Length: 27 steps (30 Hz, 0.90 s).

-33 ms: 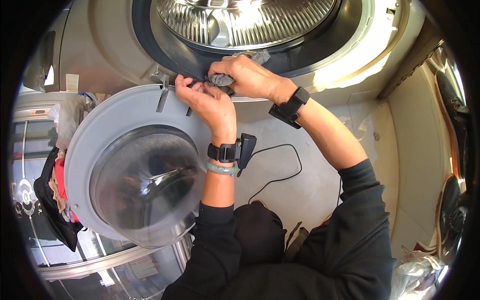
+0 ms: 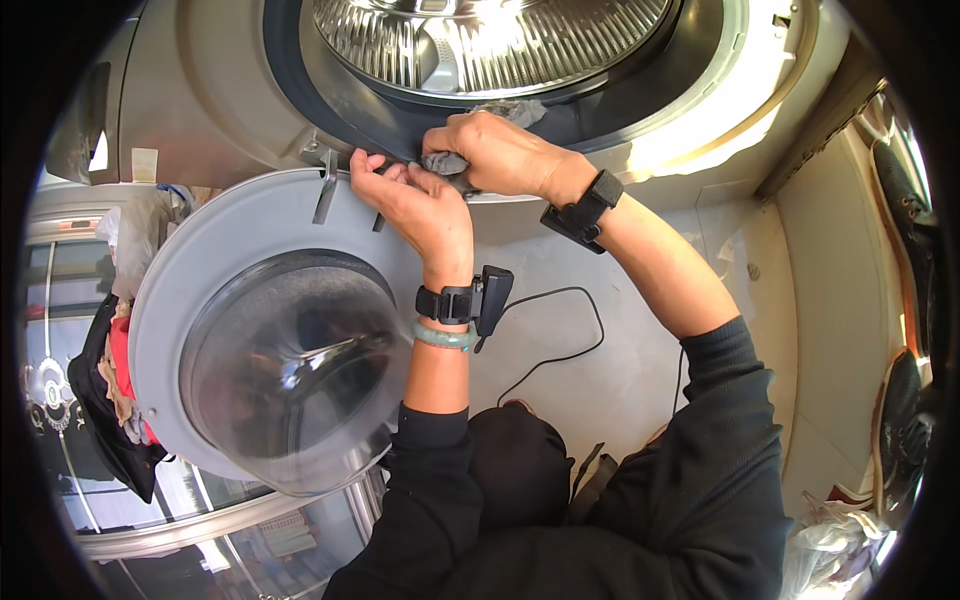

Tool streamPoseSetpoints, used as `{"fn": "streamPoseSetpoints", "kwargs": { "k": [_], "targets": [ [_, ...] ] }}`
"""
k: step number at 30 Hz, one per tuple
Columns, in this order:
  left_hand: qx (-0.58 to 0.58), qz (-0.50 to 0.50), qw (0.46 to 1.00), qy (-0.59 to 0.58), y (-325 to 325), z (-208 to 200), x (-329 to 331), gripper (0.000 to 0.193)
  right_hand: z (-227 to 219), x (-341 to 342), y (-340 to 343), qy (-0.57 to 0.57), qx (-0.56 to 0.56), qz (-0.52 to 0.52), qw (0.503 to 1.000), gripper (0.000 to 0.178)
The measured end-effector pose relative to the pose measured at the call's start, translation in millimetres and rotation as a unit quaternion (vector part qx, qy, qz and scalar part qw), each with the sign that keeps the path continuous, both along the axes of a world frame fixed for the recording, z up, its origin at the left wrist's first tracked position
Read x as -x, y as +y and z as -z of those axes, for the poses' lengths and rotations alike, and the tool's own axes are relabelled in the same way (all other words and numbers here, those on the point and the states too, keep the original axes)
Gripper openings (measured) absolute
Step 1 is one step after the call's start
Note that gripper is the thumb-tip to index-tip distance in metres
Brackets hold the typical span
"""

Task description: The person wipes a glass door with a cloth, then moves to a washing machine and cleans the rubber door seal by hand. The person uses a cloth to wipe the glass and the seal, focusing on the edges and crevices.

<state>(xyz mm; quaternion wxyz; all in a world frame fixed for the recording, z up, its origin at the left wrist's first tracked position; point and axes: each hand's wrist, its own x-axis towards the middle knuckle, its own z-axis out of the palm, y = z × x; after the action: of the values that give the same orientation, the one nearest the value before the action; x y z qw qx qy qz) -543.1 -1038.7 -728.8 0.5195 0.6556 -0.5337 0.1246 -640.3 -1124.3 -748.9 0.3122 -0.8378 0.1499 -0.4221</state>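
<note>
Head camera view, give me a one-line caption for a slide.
Both hands at the dark door seal of an open front-loading washer: right hand presses a grey cloth to it, left hand alongside.

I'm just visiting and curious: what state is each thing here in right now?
Door: swung open.
Drum: exposed, looks empty.
Seal: both hands at its lower edge.
Cloth: crumpled, gripped by right hand.
Left hand: fingers pinching the seal.
Cable: loose on floor.

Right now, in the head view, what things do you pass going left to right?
Heap of clothes → round washer door → left hand → right hand → black cable → shoes.
</note>
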Motion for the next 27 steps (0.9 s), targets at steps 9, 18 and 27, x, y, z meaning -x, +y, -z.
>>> {"fn": "streamPoseSetpoints", "kwargs": {
  "k": [9, 18, 27],
  "targets": [
    [0.006, 0.006, 1.000, 0.002, 0, 3, 0, 0.056, -30, -8, 5, -0.195, -0.101, 0.004, 0.976, 0.024],
    [0.016, 0.020, 1.000, 0.010, -2, 6, -4, 0.061, -9, -2, -4, -0.017, -0.009, 0.050, 0.999, 0.032],
    [0.012, 0.013, 1.000, 0.024, 0, 3, 3, 0.061, -5, -5, 2, -0.041, 0.005, 0.035, 0.999, 0.034]
  ]
}}
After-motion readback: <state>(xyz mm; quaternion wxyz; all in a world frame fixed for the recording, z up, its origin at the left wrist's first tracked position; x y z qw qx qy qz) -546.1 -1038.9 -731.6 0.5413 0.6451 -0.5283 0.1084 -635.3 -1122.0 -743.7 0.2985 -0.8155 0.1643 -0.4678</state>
